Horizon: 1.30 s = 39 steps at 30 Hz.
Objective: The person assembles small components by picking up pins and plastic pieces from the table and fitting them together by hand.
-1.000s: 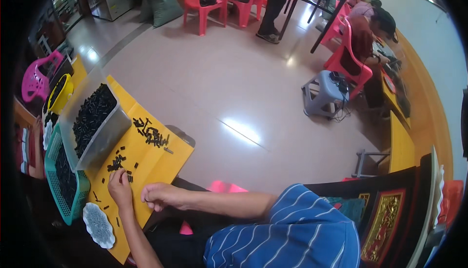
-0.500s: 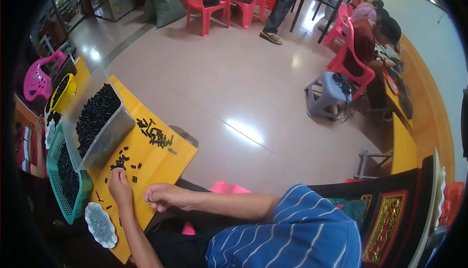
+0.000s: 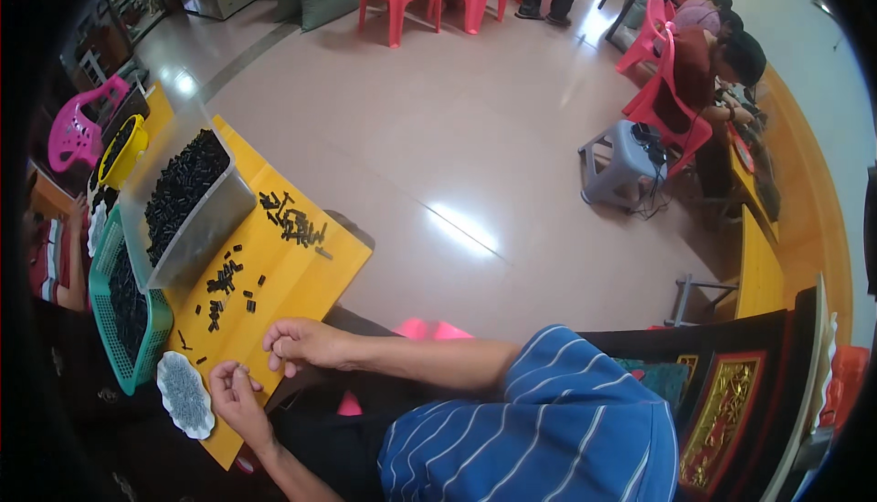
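Observation:
My left hand (image 3: 239,400) is beside a white scalloped plate (image 3: 167,376) of small grey metal pieces (image 3: 187,399), near the yellow board's front corner. Its thumb and fingers pinch together; whatever lies between them is too small to tell. My right hand (image 3: 306,344) hovers over the board's right edge with curled fingers, and I cannot make out what they hold. On the yellow board (image 3: 292,296), short black tubular pieces (image 3: 222,278) lie loose ahead of my hands. Another pile of black pieces (image 3: 290,222) sits near the far right corner.
A clear plastic bin (image 3: 215,219) of black pieces and a green basket (image 3: 157,328) line the board's left side, with a yellow bowl (image 3: 128,159) beyond. A grey stool (image 3: 621,150) stands on the floor. Several people sit along the right wall; another person's arm (image 3: 75,264) shows at far left.
My left hand has moved from the loose black pieces back toward me, next to the white plate. My right hand has shifted slightly up. The standing person's legs at the back have moved.

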Available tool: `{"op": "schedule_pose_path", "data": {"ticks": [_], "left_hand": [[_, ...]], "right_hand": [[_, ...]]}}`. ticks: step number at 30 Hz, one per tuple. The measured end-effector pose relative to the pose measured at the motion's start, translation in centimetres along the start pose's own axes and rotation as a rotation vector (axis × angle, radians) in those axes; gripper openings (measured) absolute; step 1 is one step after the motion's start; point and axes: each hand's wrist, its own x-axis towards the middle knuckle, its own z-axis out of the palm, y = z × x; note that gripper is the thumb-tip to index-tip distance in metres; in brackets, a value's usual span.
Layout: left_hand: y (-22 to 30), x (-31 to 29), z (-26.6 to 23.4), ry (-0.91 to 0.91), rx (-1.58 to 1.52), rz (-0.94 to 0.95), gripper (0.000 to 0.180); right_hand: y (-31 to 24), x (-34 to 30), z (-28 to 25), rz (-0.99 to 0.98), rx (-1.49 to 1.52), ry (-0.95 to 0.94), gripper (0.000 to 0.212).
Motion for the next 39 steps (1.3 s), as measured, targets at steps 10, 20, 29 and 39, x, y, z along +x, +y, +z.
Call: {"op": "schedule_pose_path", "data": {"ticks": [10,20,29,39], "left_hand": [[0.9,-2.1,0.5,0.020,-0.007,0.017,0.008],[1.2,-2.2,1.0,0.029,-0.087,-0.015,0.010],[1.4,-1.9,1.6,-0.034,-0.090,0.015,0.011],[1.4,-1.6,1.9,-0.091,-0.053,0.006,0.017]], "right_hand": [[0.7,-0.1,0.2,-0.113,-0.056,-0.040,0.018],[-0.3,-0.7,0.8,-0.121,-0.152,-0.030,0.012],[-0.5,-0.9,0.5,-0.138,-0.127,-0.027,0.015],[-0.7,-0.7,0.5,-0.110,-0.123,-0.037,0.014]]}}
